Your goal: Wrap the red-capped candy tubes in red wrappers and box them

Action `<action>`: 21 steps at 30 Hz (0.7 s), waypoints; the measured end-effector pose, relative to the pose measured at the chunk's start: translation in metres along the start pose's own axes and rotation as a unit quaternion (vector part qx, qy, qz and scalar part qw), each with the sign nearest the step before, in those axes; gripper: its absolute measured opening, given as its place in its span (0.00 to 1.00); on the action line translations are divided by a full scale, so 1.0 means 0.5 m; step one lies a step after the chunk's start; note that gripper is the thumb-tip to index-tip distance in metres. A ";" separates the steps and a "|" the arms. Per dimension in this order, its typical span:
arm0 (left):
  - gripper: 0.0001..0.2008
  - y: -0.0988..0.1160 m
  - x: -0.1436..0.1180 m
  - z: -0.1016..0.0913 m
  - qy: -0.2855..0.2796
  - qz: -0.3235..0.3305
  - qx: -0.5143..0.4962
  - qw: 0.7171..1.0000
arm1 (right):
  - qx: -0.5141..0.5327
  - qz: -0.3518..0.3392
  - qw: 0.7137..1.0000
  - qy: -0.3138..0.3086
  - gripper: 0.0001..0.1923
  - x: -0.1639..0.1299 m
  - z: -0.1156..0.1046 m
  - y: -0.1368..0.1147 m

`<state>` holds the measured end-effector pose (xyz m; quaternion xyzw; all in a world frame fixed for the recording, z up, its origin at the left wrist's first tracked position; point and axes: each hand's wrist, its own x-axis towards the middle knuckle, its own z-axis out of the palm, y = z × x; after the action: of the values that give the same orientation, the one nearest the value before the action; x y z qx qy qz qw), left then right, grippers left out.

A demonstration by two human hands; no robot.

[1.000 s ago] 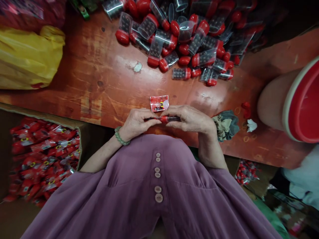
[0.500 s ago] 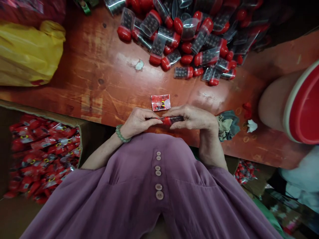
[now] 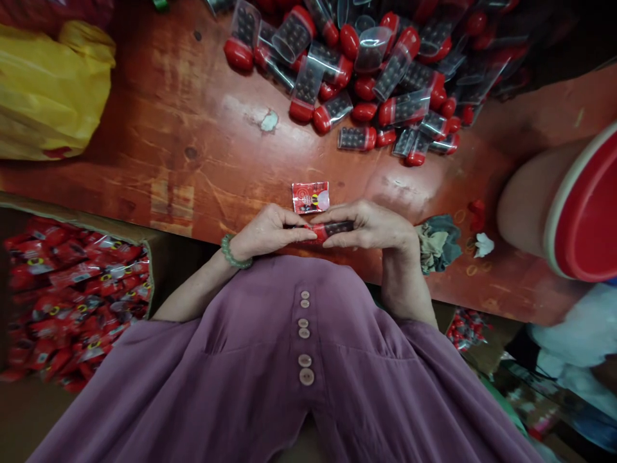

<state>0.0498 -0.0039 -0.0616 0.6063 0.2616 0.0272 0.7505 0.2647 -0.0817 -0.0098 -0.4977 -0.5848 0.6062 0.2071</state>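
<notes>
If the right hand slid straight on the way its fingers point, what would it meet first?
Beyond the tube already in its grip, the right hand would probably meet the left hand's fingertips, just ahead; exact depth is unclear.

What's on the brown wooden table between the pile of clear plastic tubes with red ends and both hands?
In the head view, a flat red printed packet lies there, nearer the left hand and right hand than the pile.

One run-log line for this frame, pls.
left hand: holding red-and-dark tube | right hand: holding same tube | red packet: on table, just beyond hands
</notes>
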 end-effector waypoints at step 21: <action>0.17 0.033 0.024 0.054 0.179 -0.002 -0.372 0.911 | 0.241 0.023 0.903 0.354 0.21 0.047 0.106 0.008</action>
<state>0.0763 -0.0195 -0.0475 0.2681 0.3636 0.2285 0.8624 0.2111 -0.0898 -0.0316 -0.6281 -0.2974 0.5167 0.5001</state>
